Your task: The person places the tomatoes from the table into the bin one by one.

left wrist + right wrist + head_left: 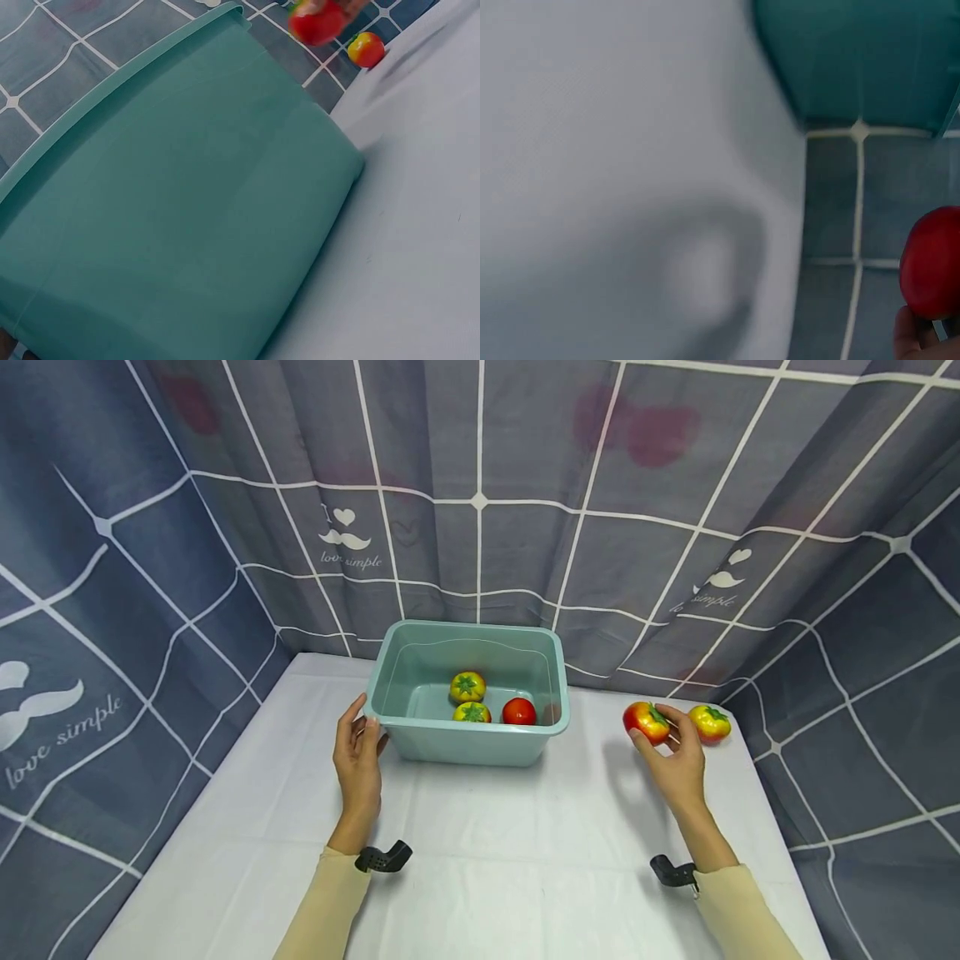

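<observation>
A teal plastic bin (480, 745) stands on the table, with two yellow-green tomatoes (468, 687) and a red tomato (519, 712) inside it. My left hand (357, 768) holds the bin's front left corner, fingers along the side near the rim. Off to the right, my right hand (678, 760) pinches a red-and-yellow tomato (643, 722) between thumb and fingers, raised above the cloth. In the right wrist view this held tomato (934, 262) shows its red side. Another yellow-and-red tomato (710, 724) rests on the table just beyond the right hand.
White cloth (495, 852) covers the table. Grey-blue checked curtains (420, 543) hang close behind the bin and along both sides. A black wrist strap (384, 857) is on the left wrist, and a similar strap (673, 871) on the right.
</observation>
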### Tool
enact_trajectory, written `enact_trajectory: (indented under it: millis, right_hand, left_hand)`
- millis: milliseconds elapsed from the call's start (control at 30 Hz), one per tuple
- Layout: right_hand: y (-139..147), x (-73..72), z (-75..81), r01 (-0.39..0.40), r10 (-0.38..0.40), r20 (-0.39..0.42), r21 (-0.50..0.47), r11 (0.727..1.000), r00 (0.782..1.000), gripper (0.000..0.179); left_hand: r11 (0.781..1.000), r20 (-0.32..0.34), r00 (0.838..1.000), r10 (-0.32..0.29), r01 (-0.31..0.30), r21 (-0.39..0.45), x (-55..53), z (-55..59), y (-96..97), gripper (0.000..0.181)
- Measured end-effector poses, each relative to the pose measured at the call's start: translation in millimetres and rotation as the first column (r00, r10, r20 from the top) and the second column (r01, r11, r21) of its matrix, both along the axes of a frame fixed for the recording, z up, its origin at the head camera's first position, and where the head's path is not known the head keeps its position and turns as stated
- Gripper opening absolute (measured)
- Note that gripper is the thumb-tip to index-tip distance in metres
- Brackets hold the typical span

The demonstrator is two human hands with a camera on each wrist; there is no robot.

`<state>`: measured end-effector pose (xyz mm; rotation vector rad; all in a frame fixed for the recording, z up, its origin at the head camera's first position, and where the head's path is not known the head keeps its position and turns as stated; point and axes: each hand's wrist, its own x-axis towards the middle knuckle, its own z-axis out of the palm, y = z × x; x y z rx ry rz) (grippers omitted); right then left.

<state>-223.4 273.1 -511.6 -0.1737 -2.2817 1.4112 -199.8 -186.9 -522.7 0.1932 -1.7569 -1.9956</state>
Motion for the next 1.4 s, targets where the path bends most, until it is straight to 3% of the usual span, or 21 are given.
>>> enact_trajectory:
  millis: [200,400,533,800,1067,1233,1400]
  right_hand:
    - [-37.3,-16.0,26.5,-0.156,0.143,-0.169,-0.066,0.985,0.975,0.058]
    - [-76.8,-31.7,56.3,-0.262,0.259,-0.211,0.011,0.965,0.943,0.06]
    - [-99.5,-45.7,69.1,-0.356,0.365,-0.222,0.08,0.931,0.904,0.059]
    - [-134.5,-72.0,76.1,-0.528,0.556,-0.105,0.21,0.823,0.825,0.058]
    - [-150.2,-91.3,86.6,-0.61,0.65,0.004,0.35,0.711,0.76,0.062]
    - [-157.3,-94.4,87.1,-0.624,0.668,0.026,0.383,0.681,0.744,0.064]
    - [-161.1,-94.1,87.2,-0.62,0.658,0.032,0.373,0.69,0.752,0.064]
  left_hand:
    - [1.0,0.006,1.0,0.001,-0.001,-0.005,1.0,0.7,-0.2,0.046]
    - [1.0,0.002,1.0,-0.001,0.001,-0.008,0.5,0.1,-0.7,0.046]
    - [1.0,-0.002,1.0,0.0,0.0,-0.004,-0.4,-1.2,-1.9,0.047]
    - [1.0,-0.016,1.0,-0.006,0.006,0.012,0.1,-2.0,-2.7,0.046]
    - [1.0,-0.036,0.999,-0.02,0.02,-0.004,-2.0,0.1,-1.9,0.047]
    - [1.0,-0.04,0.999,-0.011,0.011,0.003,-2.4,-1.5,-2.3,0.047]
    - [1.0,-0.035,0.999,-0.002,0.003,0.008,-2.2,-2.5,-2.1,0.047]
